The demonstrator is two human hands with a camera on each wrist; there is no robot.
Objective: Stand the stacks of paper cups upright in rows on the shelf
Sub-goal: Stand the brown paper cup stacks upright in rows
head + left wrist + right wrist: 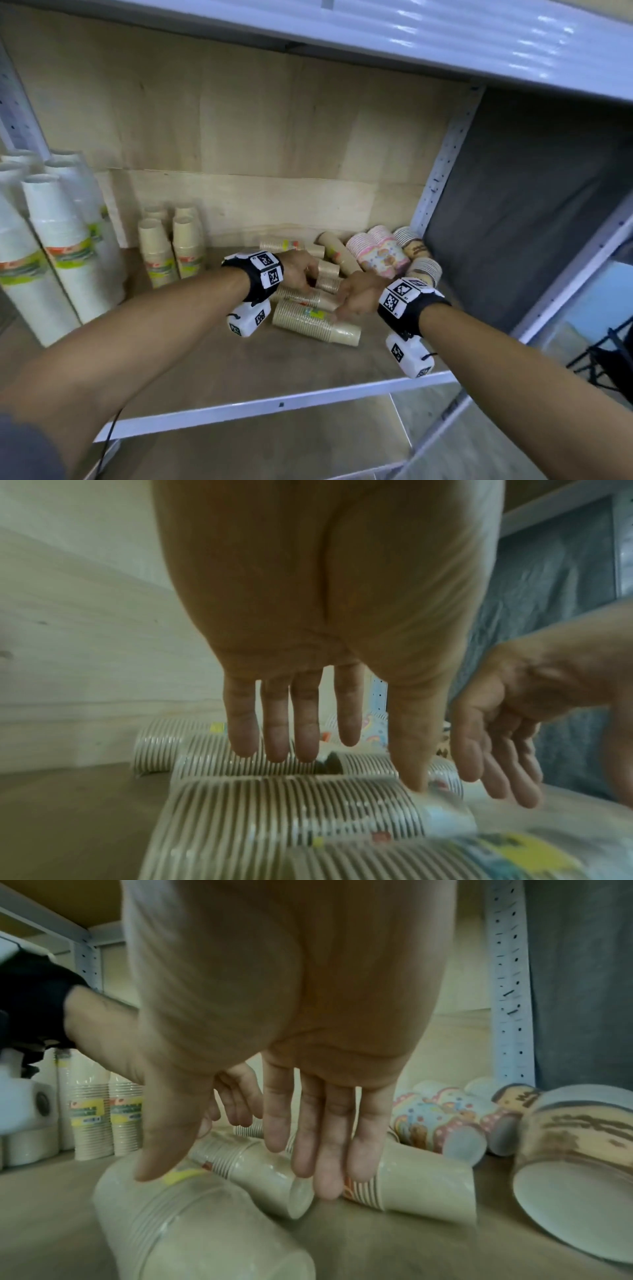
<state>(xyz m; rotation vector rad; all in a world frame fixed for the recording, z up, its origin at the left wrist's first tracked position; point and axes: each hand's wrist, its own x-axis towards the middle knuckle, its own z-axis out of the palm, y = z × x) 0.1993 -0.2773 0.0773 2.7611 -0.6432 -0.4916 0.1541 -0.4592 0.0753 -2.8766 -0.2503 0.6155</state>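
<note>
Both hands are over the pile on the shelf (274,406): the left hand (298,270) and right hand (359,294) hang with fingers straight and loose, gripping nothing. Below them the wrapped kraft cup stacks (315,320) lie toppled on their sides. Four kraft stacks (171,246) stand upright further left, beside tall white stacks (58,246).
</note>
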